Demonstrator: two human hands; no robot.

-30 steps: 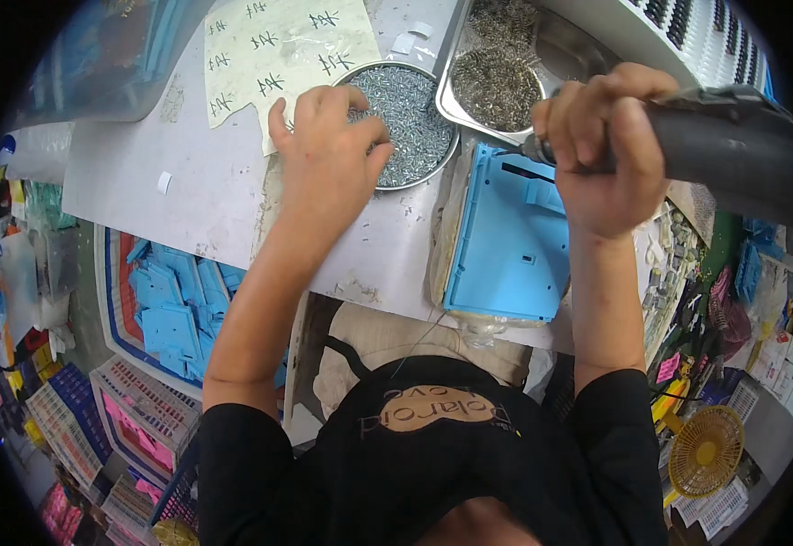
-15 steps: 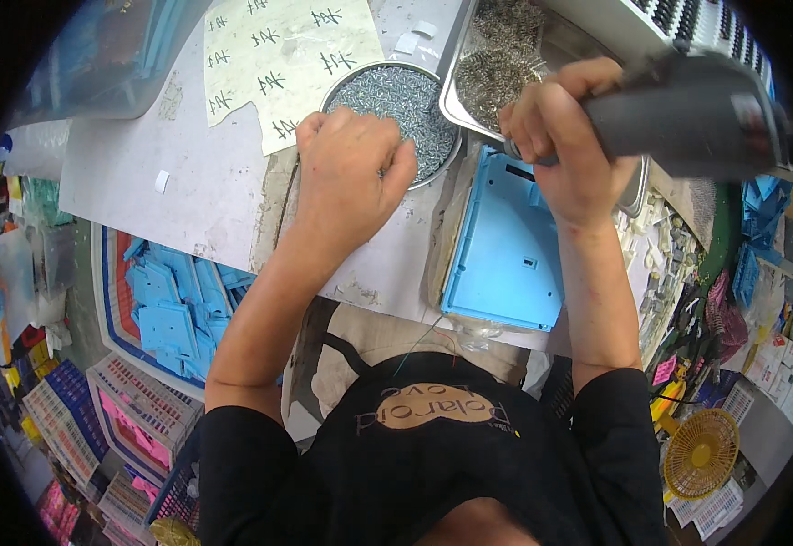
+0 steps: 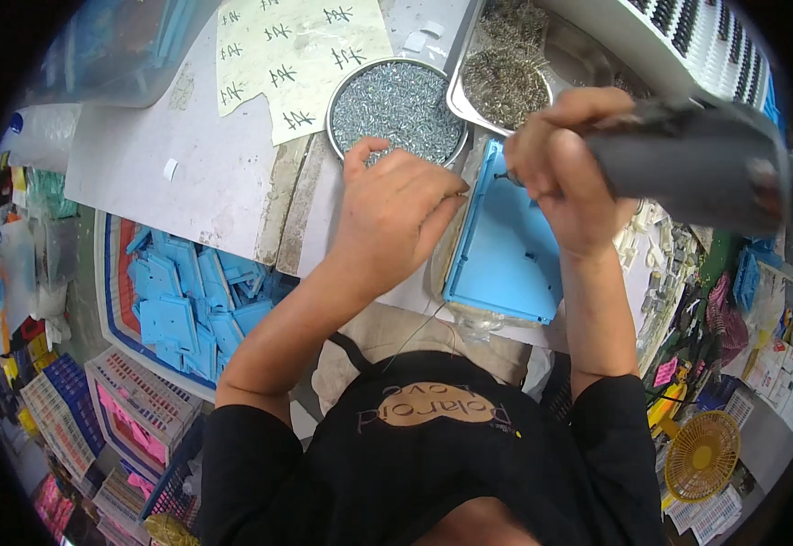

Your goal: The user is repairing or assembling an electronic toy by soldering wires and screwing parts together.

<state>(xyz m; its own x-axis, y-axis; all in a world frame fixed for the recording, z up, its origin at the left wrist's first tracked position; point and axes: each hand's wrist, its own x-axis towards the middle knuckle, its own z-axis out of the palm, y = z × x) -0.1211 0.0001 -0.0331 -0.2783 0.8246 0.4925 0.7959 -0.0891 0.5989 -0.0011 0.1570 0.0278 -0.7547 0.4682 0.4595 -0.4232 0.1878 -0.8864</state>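
A light blue plastic panel (image 3: pixel 513 255) lies flat on the white workbench (image 3: pixel 205 164) in front of me. My right hand (image 3: pixel 565 173) grips a grey electric screwdriver (image 3: pixel 697 164), its tip pointing down at the panel's upper left corner. My left hand (image 3: pixel 396 214) rests with fingers pinched together beside the panel's left edge, just below a round metal dish of small silver screws (image 3: pixel 396 105). Whether a screw sits between those fingers is too small to tell.
A square metal tray of tangled metal parts (image 3: pixel 506 68) stands behind the panel. A cream paper with dark marks (image 3: pixel 296 55) lies at the back. Below the bench's left edge, a bin holds several blue plastic panels (image 3: pixel 187 300). A yellow fan (image 3: pixel 701 455) sits at lower right.
My left hand has come back from the screw dish toward the panel's left edge. My right hand has brought the screwdriver down and left over the panel's upper corner.
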